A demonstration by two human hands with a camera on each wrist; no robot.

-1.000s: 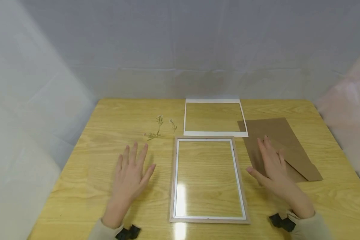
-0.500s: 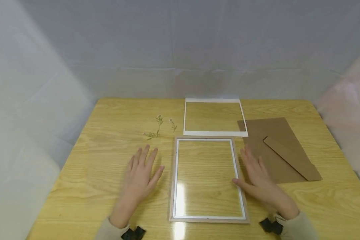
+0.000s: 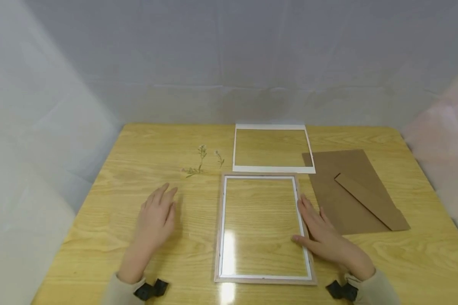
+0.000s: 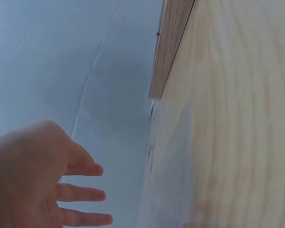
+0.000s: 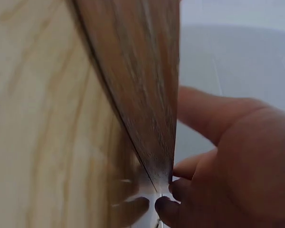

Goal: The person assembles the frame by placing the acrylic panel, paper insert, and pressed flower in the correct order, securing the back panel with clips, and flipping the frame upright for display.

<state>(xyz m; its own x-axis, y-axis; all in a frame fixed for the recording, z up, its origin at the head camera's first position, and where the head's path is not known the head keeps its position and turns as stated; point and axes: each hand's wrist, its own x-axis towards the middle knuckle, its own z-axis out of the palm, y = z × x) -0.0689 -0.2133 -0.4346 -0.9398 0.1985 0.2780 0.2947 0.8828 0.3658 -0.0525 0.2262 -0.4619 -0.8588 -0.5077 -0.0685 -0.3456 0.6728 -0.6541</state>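
Note:
A wooden picture frame [image 3: 265, 280] with a white inner border lies flat in the middle of the table. My right hand [image 3: 324, 241] rests along its right side, thumb over the inner border and fairly straight fingers by the outer edge. In the right wrist view, fingertips [image 5: 180, 183] come right up to the frame's side [image 5: 137, 71]. My left hand [image 3: 156, 218] hovers over the table left of the frame, fingers loosely bent, holding nothing. Dried flower sprigs [image 3: 202, 154] lie beyond it.
A white mat border [image 3: 272, 169] lies behind the frame, overlapping the corner of a brown backing board [image 3: 328, 169] with a stand leg [image 3: 372, 203]. Pale sheeting [image 3: 229, 63] hangs behind the wood-grain table [image 3: 145, 144].
My right hand has moved left from above the backing board to the frame's right side. My left hand moved toward the frame, then back left, its fingers now more bent.

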